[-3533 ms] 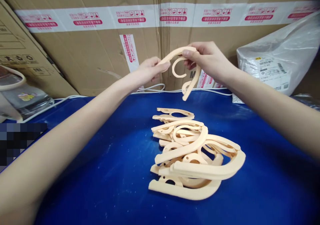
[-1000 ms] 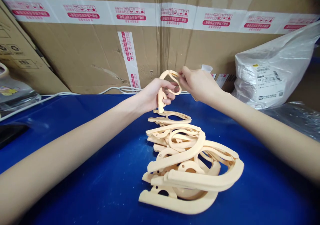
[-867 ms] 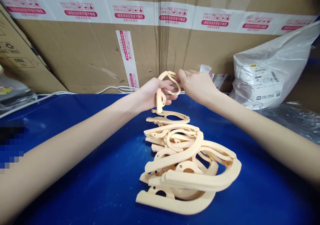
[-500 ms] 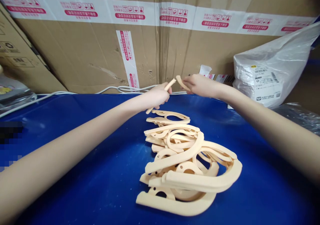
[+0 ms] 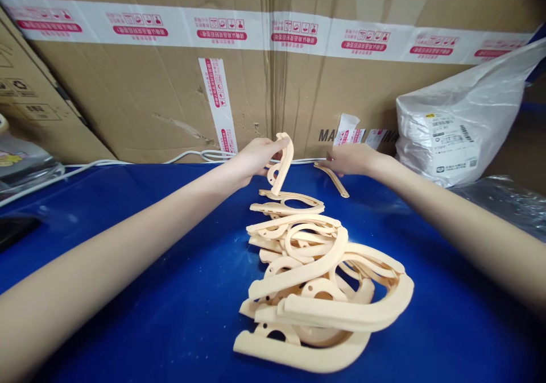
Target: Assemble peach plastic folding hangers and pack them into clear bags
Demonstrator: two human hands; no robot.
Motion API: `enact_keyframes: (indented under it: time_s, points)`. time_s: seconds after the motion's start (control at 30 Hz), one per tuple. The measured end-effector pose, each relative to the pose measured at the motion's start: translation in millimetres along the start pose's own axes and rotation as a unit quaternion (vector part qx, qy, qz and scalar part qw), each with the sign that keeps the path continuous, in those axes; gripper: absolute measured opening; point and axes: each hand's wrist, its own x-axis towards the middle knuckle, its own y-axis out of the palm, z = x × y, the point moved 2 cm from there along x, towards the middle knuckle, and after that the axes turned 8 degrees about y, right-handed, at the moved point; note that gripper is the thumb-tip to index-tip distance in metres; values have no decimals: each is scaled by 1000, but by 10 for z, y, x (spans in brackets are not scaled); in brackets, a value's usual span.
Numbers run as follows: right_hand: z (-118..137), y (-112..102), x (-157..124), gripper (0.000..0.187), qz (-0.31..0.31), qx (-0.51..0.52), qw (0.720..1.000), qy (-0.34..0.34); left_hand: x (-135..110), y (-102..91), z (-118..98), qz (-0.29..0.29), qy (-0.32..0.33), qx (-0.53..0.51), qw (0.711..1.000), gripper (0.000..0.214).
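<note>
My left hand (image 5: 260,158) is closed on a cream plastic folding hanger part (image 5: 285,164), a curved arm with a ring-shaped piece, held upright above the far end of a pile. My right hand (image 5: 352,159) is closed, its fingertips at the upper part of a slim, curved cream hanger arm (image 5: 335,181), which slants down to the right; the exact grip is partly hidden. Between my forearms lies a pile of similar cream folding hanger parts (image 5: 324,312), overlapping, some with round openings and small holes.
A blue table surface (image 5: 170,292) lies under everything. Large taped cardboard boxes (image 5: 170,87) stand behind it, with a white cable (image 5: 183,154) along their base. A white plastic-wrapped package (image 5: 452,138) stands at right, clear plastic wrap (image 5: 507,201) beside it. A dark object (image 5: 17,229) lies at left.
My left hand has turned its hanger part upright, so its curved side and ring show. My right hand has moved right and slightly down, away from the left, with the slim arm now angled downward.
</note>
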Motion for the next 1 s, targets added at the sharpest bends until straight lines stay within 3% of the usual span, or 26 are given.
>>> enact_keyframes:
  time_s: [0.13, 0.27, 0.4, 0.47, 0.57, 0.67, 0.73, 0.83, 0.93, 1.0]
  points:
    - [255, -153, -172, 62, -45, 127, 989, -66, -48, 60, -22, 34, 21, -40, 998, 28]
    - [406, -235, -298, 21, -66, 333, 935, -100, -91, 106, -46, 37, 41, -55, 997, 21]
    - [396, -238, -304, 15, -51, 390, 912, -117, -109, 105, -76, 39, 53, -43, 997, 14]
    - [359, -253, -283, 16, -59, 388, 911, -130, -98, 88, -83, 42, 58, -33, 997, 18]
    - [272, -325, -268, 19, -135, 324, 927, -131, -57, 46, -89, 11, 67, -13, 998, 33]
    - [211, -398, -313, 27, -247, 165, 945, -138, -30, 26, -108, -16, 87, 24, 996, 39]
    - [218, -393, -356, 34, -304, 20, 942, -142, -43, 36, -129, -13, 110, 55, 992, 40]
    - [268, -305, -370, 37, -310, -127, 933, -130, -101, 63, -164, -2, 150, 96, 984, 40]
    - [299, -245, -335, 32, -275, -85, 949, -127, -136, 79, -164, 1, 176, 128, 976, 38]
    - [278, -264, -304, 30, -218, 68, 965, -125, -121, 87, -111, 8, 172, 147, 974, 36]
